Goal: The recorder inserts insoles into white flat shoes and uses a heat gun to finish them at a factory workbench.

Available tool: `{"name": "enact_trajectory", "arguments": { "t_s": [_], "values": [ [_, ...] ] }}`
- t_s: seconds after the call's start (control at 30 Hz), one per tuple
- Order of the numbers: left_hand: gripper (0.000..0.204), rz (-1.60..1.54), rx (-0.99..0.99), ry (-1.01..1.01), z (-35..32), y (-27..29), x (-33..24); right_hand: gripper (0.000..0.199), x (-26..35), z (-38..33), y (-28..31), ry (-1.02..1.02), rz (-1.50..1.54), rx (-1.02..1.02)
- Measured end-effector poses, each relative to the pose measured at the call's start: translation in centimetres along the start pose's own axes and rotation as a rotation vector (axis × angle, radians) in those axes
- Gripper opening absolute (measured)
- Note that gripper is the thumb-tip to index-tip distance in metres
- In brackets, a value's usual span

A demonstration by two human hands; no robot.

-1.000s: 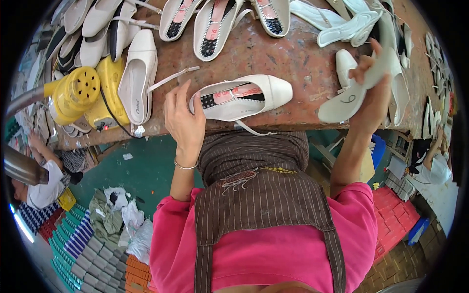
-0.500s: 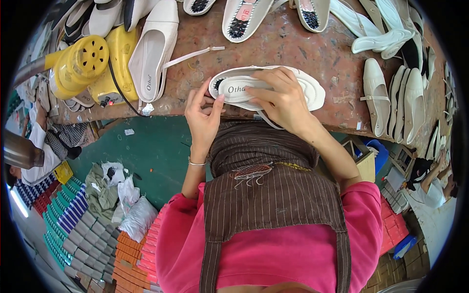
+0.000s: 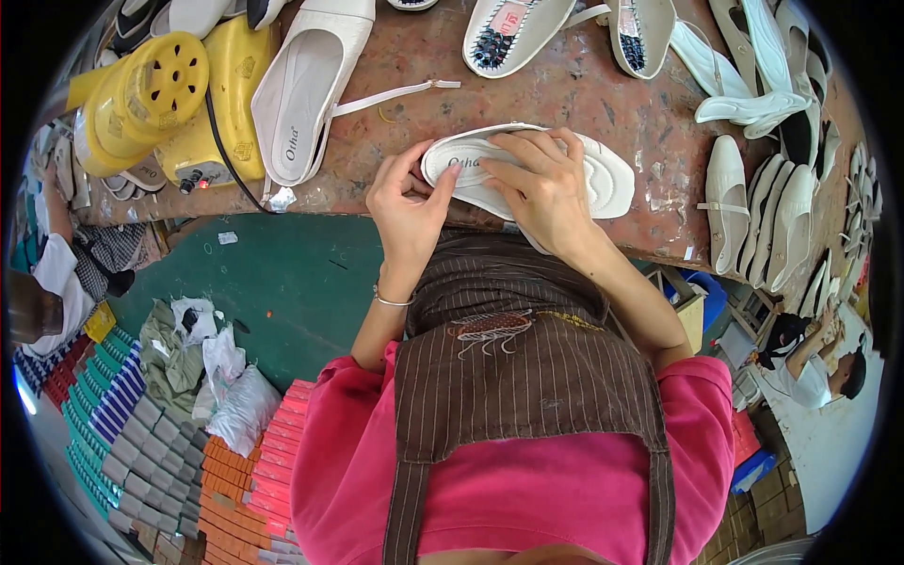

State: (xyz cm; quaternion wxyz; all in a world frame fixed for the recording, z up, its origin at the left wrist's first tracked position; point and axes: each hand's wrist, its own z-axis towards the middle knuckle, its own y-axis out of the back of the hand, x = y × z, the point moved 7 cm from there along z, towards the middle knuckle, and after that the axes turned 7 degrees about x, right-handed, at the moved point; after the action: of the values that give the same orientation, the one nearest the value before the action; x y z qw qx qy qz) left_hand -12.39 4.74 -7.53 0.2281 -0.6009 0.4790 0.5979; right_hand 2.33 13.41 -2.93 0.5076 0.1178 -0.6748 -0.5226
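Pinching a white shoe (image 3: 486,201) by the heel end with the left hand (image 3: 407,196), with thumb inside and fingers behind the rim. Holding a white insole (image 3: 610,188) across its middle with the right hand (image 3: 544,184), with fingers bent in a narrow grip; hard to tell how firmly beneath the palm. Lying between both hands, with toe end beyond the right. Probably light: padded and bendy in the insole, softer along the shoe's sides, firmer at the heel. Best held by heel rim and insole edges.
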Motion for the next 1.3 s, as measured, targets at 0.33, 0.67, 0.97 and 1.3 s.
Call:
{"name": "enact_trajectory", "arguments": {
  "t_s": [0.33, 0.67, 0.97, 1.3],
  "values": [
    [0.016, 0.038, -0.048, 0.045, 0.6, -0.2, 1.4, 0.037, 1.4, 0.6, -2.5, 0.399, 0.027, 0.253],
    [0.005, 0.150, -0.027, 0.018, 1.1, -0.3, 0.5, 0.042, 1.9, -0.8, -0.9, 0.123, -0.210, 0.203],
    [0.016, 0.442, 0.304, -0.154, -3.5, -5.6, -3.7, 0.026, -5.8, -2.0, 9.1, -0.437, -0.614, -0.589],
    [0.034, 0.761, 0.655, -0.703, -9.4, -11.3, -7.5, 0.030, 0.5, -8.3, 4.2, -0.268, 0.052, -0.090]
  ]
}}
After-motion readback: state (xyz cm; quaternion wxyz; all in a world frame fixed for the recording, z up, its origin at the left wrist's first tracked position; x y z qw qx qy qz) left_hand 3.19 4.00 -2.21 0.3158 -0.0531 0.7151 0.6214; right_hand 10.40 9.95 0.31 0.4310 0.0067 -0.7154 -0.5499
